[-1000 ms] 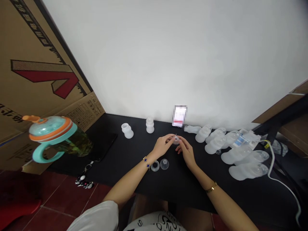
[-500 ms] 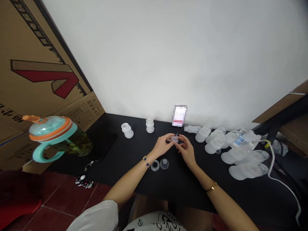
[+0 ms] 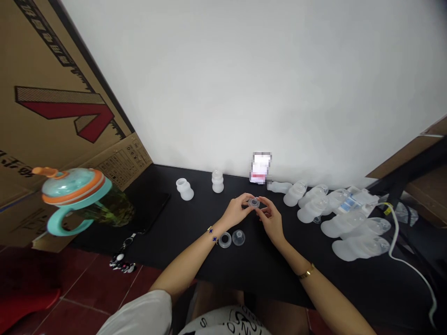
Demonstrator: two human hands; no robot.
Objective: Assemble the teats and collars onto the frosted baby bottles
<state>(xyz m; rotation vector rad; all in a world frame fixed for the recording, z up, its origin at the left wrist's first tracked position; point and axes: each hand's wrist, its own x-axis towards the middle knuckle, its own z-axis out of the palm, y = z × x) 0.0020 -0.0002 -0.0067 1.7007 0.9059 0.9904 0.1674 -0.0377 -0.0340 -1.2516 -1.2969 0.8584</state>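
Silicone-like teat (image 3: 254, 203) noted above the black table (image 3: 157, 246), pinched at the edge between thumb and finger of both left hand (image 3: 235, 211) and right hand (image 3: 271, 221). Best held low and turned under light, even pressure at the edge only, being likely to crease or slip under a hard squeeze. Ring (image 3: 225, 240) and cap (image 3: 239, 237) side by side near left bracelet (image 3: 212, 234), so advisable to avoid sweeping either aside; farther out, open bottle (image 3: 185, 190), well apart from both hands.

Mug (image 3: 75, 188): teal handle, orange spout
Cardboard box (image 3: 45, 139): printed, behind the mug
Lit screen (image 3: 260, 165): near the white wall (image 3: 223, 93)
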